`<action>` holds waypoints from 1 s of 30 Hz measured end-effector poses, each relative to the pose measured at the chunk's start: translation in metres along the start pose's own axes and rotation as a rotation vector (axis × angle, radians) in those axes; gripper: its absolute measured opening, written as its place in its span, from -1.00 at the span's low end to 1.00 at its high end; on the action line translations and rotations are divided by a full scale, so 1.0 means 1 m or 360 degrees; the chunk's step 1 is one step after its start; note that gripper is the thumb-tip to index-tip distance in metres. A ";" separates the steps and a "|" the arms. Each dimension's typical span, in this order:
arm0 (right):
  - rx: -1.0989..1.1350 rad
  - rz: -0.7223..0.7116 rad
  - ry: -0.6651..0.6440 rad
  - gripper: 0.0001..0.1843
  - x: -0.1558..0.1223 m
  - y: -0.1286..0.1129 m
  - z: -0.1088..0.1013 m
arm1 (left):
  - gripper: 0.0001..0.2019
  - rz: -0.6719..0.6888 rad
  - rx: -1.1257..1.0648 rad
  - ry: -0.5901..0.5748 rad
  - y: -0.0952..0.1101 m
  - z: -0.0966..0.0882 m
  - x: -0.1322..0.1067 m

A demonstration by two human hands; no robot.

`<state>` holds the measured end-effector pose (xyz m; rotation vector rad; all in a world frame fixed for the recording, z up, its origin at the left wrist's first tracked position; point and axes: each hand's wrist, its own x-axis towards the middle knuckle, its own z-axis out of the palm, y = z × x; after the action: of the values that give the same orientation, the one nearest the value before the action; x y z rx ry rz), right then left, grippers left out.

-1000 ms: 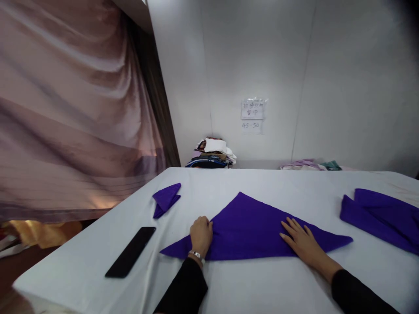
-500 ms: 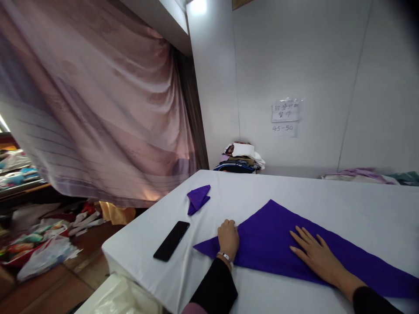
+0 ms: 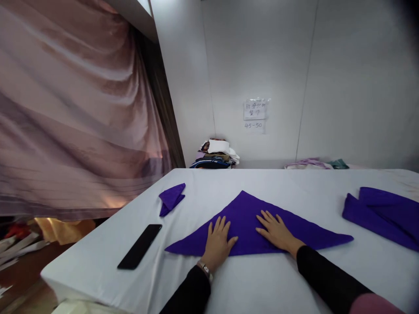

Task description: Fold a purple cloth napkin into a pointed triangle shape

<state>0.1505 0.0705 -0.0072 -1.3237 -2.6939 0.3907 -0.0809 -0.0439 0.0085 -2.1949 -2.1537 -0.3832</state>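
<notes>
A purple cloth napkin (image 3: 246,218), folded into a wide triangle, lies on the white-covered table (image 3: 255,283) with its peak pointing away from me. My left hand (image 3: 218,244) rests flat on its left half, fingers spread. On the right half lies my right hand (image 3: 276,229), also flat with the fingers apart. Neither hand grips the cloth. A small folded purple napkin (image 3: 172,199) sits farther back on the left. Beyond my right arm lies another purple cloth (image 3: 386,213), loosely folded.
A black phone (image 3: 140,247) lies on the table at the left. Behind the table's far edge are a pile of folded fabrics (image 3: 216,153) and some lilac cloth (image 3: 309,164). A paper sign (image 3: 255,115) hangs on the wall, and a pinkish curtain (image 3: 75,109) covers the left side.
My view has swung right, bringing the other purple cloth into sight. My left hand has opened from a closed grip near the left edge and now lies flat; the right stays flat.
</notes>
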 end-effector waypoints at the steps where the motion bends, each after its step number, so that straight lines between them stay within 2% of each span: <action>1: 0.0047 0.0019 -0.0045 -0.21 -0.001 0.001 -0.004 | -0.43 -0.0019 -0.0008 -0.0072 -0.001 0.002 -0.001; 4: 0.0126 0.0081 -0.0071 -0.21 -0.012 0.010 -0.017 | -0.40 -0.0062 0.0000 -0.0132 -0.010 0.007 -0.001; 7: 0.0018 0.0111 0.0059 -0.21 -0.036 0.031 -0.022 | -0.40 -0.0061 0.0039 -0.0114 -0.015 0.008 0.001; 10: -0.0094 0.0226 0.0118 -0.24 -0.067 0.068 -0.019 | -0.40 -0.0037 0.0083 -0.0113 -0.014 0.008 0.002; 15: -0.0269 0.0661 0.0178 -0.35 -0.114 0.146 -0.014 | -0.41 -0.0022 0.0136 -0.0141 -0.014 0.007 0.002; 17: -0.0301 0.0801 0.0200 -0.35 -0.122 0.163 -0.018 | -0.41 -0.0029 0.0139 -0.0164 -0.015 0.005 0.003; 18: -0.0314 0.0835 0.0218 -0.35 -0.124 0.164 -0.020 | -0.41 -0.0042 0.0134 -0.0185 -0.015 0.003 0.004; 20: -0.0344 0.0798 0.0281 -0.33 -0.121 0.149 -0.026 | -0.40 -0.0083 0.0121 -0.0211 -0.010 0.000 0.006; 23: -0.0295 0.0465 0.0351 -0.30 -0.106 0.090 -0.029 | -0.39 -0.0022 0.0108 -0.0172 0.011 -0.004 0.009; 27: 0.0044 -0.0193 0.0106 -0.23 -0.086 0.004 -0.023 | -0.38 0.0351 0.0079 -0.0180 0.048 0.002 0.008; 28: 0.0109 -0.0299 0.0051 -0.22 -0.084 -0.008 -0.021 | -0.38 0.0409 0.0083 -0.0209 0.054 0.005 0.007; 30: 0.0190 -0.0356 -0.0054 -0.20 -0.083 -0.016 -0.018 | -0.38 0.0446 0.0100 -0.0281 0.060 0.010 0.004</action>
<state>0.1930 -0.0014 0.0158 -0.9806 -2.7580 0.5427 -0.0203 -0.0395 0.0080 -2.5305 -1.8602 -0.1101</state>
